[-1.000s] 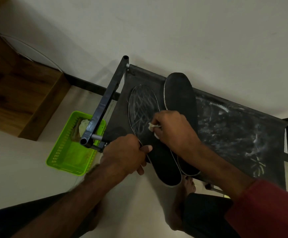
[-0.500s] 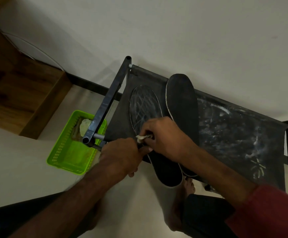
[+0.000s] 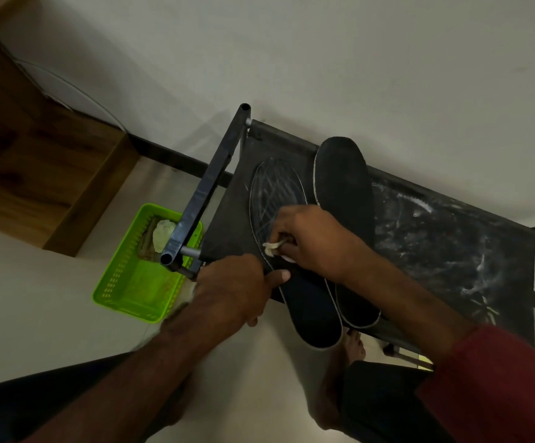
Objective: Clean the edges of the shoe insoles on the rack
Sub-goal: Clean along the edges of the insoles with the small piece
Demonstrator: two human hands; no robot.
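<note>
- Two dark insoles lie side by side on the top shelf of the black rack (image 3: 451, 238), their heel ends hanging over the near edge.
- The left insole (image 3: 275, 193) carries pale scratch-like marks across its front half; the right insole (image 3: 344, 180) is plain dark with a light rim, and its toe end reaches to the rack's far edge by the wall.
- Your right hand (image 3: 314, 241) sits on the left insole about midway along it, fingers pinched shut on a small white cloth (image 3: 272, 247) — the cloth touches that insole's left edge.
- Your left hand (image 3: 234, 289) is curled at the rack's near left corner, thumb lying on the left insole just below the cloth; the grip is closed, but you cannot tell whether it clamps the insole edge, the shelf, or both.
- The shelf fabric to the right of the insoles is smeared with whitish dust.
- On the floor left of the rack stands a green basket (image 3: 125, 282) with a pale crumpled thing inside — a wooden cabinet (image 3: 36, 161) stands beyond it.
- Your bare feet show below the rack's near edge.
</note>
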